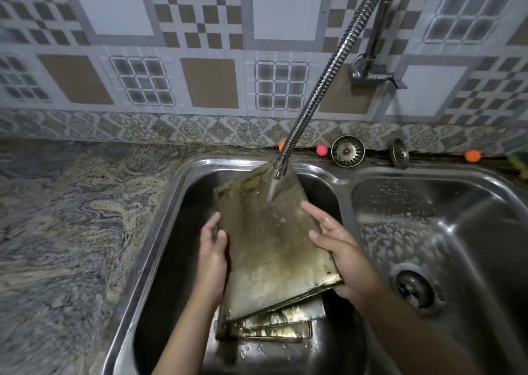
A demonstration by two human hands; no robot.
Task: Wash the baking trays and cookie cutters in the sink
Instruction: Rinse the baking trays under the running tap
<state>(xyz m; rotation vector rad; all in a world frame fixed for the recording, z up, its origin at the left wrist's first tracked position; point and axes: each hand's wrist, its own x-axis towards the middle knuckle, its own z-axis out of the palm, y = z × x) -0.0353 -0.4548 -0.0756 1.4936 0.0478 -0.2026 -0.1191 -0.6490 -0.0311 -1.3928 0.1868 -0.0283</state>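
A stained metal baking tray (268,246) is tilted up in the left sink basin (171,231), its far end under the running faucet nozzle (278,170). My left hand (213,249) grips its left edge. On the right edge and near corner is my right hand (343,251), holding it. Water streams onto the tray's upper part. More dirty trays (277,326) lie stacked flat beneath it in the basin. No cookie cutters are visible.
The right sink basin (445,231) is wet, with a drain (414,289). Two sink strainers (347,150) and small orange and pink balls (321,150) sit on the back ledge. A marbled stone counter (71,217) spreads to the left. The tap body (368,71) is mounted on the tiled wall.
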